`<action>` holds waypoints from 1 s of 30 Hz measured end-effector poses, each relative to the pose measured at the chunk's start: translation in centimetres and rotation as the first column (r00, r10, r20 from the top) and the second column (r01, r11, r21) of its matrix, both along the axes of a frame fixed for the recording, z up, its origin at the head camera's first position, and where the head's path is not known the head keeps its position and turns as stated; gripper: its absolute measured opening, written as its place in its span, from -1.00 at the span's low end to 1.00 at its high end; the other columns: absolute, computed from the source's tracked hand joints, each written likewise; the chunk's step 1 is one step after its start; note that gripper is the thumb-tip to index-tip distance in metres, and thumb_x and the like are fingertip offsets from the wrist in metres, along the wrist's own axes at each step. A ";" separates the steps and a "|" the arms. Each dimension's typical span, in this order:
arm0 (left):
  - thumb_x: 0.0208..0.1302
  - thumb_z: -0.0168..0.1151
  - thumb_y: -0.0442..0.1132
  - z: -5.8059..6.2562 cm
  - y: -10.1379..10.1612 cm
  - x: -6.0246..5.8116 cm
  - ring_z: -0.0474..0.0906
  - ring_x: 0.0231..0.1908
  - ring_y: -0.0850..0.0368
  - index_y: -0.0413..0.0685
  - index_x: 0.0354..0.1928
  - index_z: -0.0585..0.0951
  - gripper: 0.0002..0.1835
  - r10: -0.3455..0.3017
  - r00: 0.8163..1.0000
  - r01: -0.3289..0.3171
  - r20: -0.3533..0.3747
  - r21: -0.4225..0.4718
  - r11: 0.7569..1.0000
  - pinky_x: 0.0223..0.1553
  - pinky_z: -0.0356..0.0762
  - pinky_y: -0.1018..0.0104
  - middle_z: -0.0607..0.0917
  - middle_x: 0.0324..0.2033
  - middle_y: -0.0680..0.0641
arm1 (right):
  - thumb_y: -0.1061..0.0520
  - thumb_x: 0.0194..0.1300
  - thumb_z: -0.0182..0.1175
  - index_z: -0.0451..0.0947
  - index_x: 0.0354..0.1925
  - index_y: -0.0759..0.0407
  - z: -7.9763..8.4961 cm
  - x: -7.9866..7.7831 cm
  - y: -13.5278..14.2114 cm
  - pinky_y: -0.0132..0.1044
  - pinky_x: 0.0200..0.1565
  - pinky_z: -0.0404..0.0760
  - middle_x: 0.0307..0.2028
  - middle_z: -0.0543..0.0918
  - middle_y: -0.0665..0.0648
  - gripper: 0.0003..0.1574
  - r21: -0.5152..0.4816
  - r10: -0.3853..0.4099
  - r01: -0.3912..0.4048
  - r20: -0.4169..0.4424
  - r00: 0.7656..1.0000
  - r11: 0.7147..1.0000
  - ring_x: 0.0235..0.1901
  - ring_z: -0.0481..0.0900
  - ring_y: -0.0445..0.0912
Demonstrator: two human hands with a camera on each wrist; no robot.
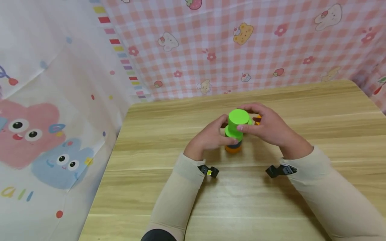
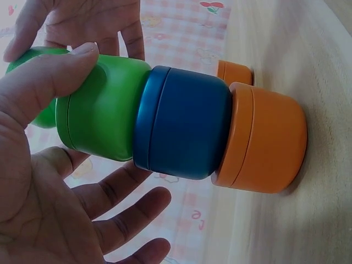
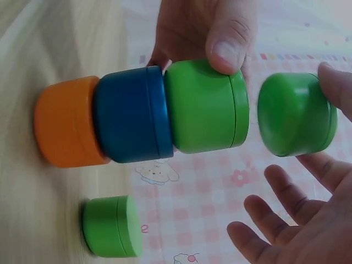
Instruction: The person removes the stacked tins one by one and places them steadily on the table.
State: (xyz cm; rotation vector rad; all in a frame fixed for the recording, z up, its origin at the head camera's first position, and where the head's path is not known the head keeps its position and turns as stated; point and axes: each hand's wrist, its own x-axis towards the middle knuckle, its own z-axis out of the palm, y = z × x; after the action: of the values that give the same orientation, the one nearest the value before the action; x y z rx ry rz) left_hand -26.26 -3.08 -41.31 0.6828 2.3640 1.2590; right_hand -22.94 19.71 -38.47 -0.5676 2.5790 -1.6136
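Observation:
Three small lidded round jars stand in a column on the table: orange [image 2: 269, 137] at the bottom, blue [image 2: 190, 124] in the middle, green [image 2: 115, 113] on top. My left hand [image 1: 208, 135] pinches the column's green jar between thumb and index finger, its other fingers spread. Another green jar [image 3: 294, 115] is gripped by my right hand [image 1: 268, 125], thumb on one side and fingers on the other. In the right wrist view, a narrow gap separates this jar from the column's top, and it looks slightly tilted.
Behind the column, another orange jar [image 2: 235, 71] rests on the wooden table [image 1: 144, 147]. A loose green jar [image 3: 113, 226] stands on the table too, seen in the right wrist view. A pink checked cloth [image 1: 187, 67] hangs along the table's back edge.

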 end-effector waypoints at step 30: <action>0.25 0.55 -0.23 -0.1 0.0 -0.2 0.47 0.31 0.02 0.06 0.21 0.49 -0.45 -0.025 1.000 0.025 0.010 0.014 1.000 0.44 0.35 -0.04 0.63 0.16 0.01 | 0.17 0.34 0.47 0.51 0.39 0.17 -1.6 1.9 3.0 0.24 0.29 0.47 0.27 0.58 0.17 -0.30 0.019 -0.157 0.159 -0.077 0.985 0.987 0.20 0.44 -0.20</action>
State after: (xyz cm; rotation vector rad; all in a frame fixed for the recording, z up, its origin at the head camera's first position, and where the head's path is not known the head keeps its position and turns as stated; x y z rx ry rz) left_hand -26.45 -3.04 -41.44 0.7062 2.3337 1.2671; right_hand -21.09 22.66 -40.05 -0.4399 2.7598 -1.6313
